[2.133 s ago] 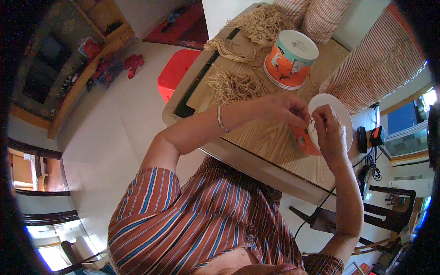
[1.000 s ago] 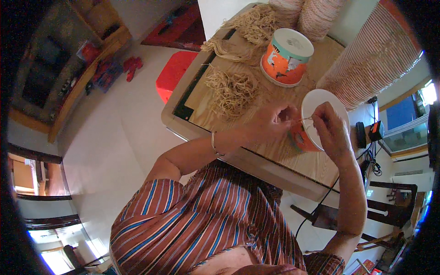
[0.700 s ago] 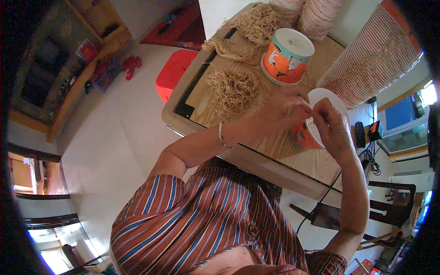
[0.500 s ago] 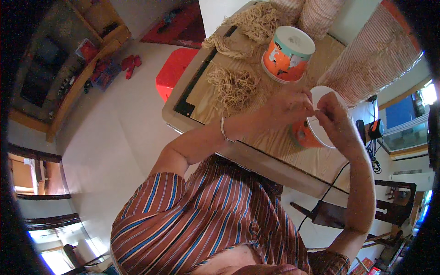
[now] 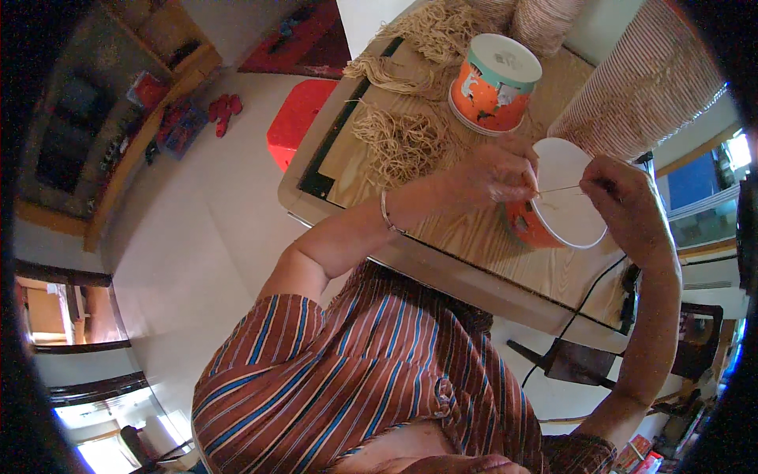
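One thin cord (image 5: pixel 562 189) drawn across an open bucket (image 5: pixel 573 218)

The left hand (image 5: pixel 504 172) and the right hand (image 5: pixel 626 201) each grip the cord, which runs straight between them in front of the bucket's mouth. On the left, the thumb and fingertips are together, clamped on the cord just beside the rim; on the right, thumb and forefinger are pinched together on it near the opposite side of the mouth.

The bucket stands on the wood-grain table (image 5: pixel 466 257), close to its near edge, orange outside and white inside, its mouth turned toward the camera. A short pale strand shows against the white interior; whether it lies inside or hangs in front cannot be told.

Farther back, a second bucket (image 5: pixel 499 88) is upside down, orange with a teal band, its white base uppermost and pale rims at its foot. To the right rises a long stack of nested buckets (image 5: pixel 636 87), striped by its many rims, with tan strands draped over its side. More nested stacks (image 5: pixel 546 25) stand at the far edge. Left of the second bucket lie a tangled heap of tan cord (image 5: pixel 401 146) and looser bundles (image 5: pixel 436 33).
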The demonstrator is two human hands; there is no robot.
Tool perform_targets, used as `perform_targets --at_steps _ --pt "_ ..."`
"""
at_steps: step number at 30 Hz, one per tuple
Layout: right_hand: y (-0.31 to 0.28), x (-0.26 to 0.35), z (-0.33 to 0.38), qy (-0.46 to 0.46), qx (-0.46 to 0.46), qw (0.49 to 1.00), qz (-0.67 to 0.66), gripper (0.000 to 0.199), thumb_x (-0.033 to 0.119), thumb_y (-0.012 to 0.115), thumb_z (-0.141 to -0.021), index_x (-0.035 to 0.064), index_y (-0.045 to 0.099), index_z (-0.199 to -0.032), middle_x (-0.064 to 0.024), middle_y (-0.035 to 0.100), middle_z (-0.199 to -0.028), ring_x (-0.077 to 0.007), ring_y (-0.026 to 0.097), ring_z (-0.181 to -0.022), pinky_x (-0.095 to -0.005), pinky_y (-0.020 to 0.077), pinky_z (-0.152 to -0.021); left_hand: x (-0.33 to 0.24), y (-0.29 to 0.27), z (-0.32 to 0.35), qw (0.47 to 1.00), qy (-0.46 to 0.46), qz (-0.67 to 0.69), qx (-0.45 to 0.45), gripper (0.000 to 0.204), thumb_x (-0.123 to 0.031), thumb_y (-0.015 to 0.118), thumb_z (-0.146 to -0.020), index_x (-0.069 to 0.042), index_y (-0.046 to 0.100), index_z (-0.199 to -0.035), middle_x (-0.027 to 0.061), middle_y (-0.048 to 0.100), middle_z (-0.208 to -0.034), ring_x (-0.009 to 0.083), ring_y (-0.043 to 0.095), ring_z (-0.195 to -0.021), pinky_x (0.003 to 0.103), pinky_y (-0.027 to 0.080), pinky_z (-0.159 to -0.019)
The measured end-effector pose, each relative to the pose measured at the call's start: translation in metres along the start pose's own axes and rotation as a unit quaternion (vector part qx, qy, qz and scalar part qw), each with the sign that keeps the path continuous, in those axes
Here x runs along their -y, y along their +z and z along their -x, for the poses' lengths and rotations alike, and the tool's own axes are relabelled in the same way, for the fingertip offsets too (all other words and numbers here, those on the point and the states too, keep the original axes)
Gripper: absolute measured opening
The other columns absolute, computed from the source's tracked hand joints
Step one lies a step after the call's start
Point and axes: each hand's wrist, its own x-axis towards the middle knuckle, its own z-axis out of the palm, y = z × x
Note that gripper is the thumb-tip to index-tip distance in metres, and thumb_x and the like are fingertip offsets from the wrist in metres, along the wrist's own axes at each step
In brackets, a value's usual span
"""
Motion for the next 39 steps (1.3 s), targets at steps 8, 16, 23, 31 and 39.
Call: perform_targets --at_steps 8,16,23,31,39 --pt "-0.009 -0.012 0.004 -0.075 0.001 0.996 0.056 0.007 0.002 0.059 -0.079 -0.0017 0.053 -0.08 -0.0102 0.055 -0.076 -0.0208 0.052 -0.067 -0.0323 0.0432 -0.062 0.018 -0.001 0.004 0.976 0.14 -0.148 0.077 0.007 -0.019 0.071 -0.081 -0.015 0.065 -0.082 -0.003 0.066 -0.087 0.0188 0.06 -0.099 0.041 0.042 -0.097" --pt "-0.007 -0.022 0.0 -0.089 -0.097 0.984 0.117 0.009 -0.003 0.062 -0.076 0.0001 0.056 -0.082 -0.0107 0.048 -0.081 -0.0264 0.053 -0.074 -0.0331 0.0436 -0.066 -0.029 0.016 0.01 0.942 0.152 -0.294 0.057 0.009 -0.025 0.068 -0.077 -0.018 0.066 -0.082 -0.005 0.064 -0.088 0.0156 0.06 -0.098 0.045 0.038 -0.096" --pt "0.019 -0.052 -0.016 -0.025 -0.117 0.993 -0.015 0.005 0.0 0.057 -0.086 0.0005 0.062 -0.088 -0.0018 0.061 -0.076 -0.0093 0.055 -0.063 -0.0255 0.0475 -0.059 -0.073 0.082 -0.007 0.91 0.072 -0.398 0.091 0.017 -0.017 0.059 -0.077 -0.009 0.063 -0.092 0.0061 0.061 -0.094 0.0225 0.061 -0.089 0.041 0.05 -0.077" --pt "0.027 -0.049 0.001 0.072 -0.011 0.918 -0.389 0.007 0.007 0.056 -0.089 0.0017 0.06 -0.093 -0.0058 0.064 -0.083 -0.014 0.063 -0.077 -0.0299 0.0544 -0.072 -0.089 0.021 -0.024 0.964 0.032 -0.245 -0.099 0.029 -0.007 0.066 -0.075 -0.002 0.057 -0.102 0.0122 0.06 -0.09 0.0243 0.062 -0.078 0.036 0.052 -0.062" --pt "0.021 -0.053 0.011 0.087 -0.016 0.868 -0.488 0.008 0.009 0.055 -0.091 0.0039 0.061 -0.094 -0.0052 0.064 -0.083 -0.008 0.054 -0.058 -0.0212 0.0456 -0.052 -0.039 0.014 -0.055 0.95 -0.215 0.176 0.14 0.03 -0.018 0.058 -0.09 0.0 0.058 -0.114 0.0035 0.063 -0.086 0.0104 0.06 -0.07 0.025 0.051 -0.062"
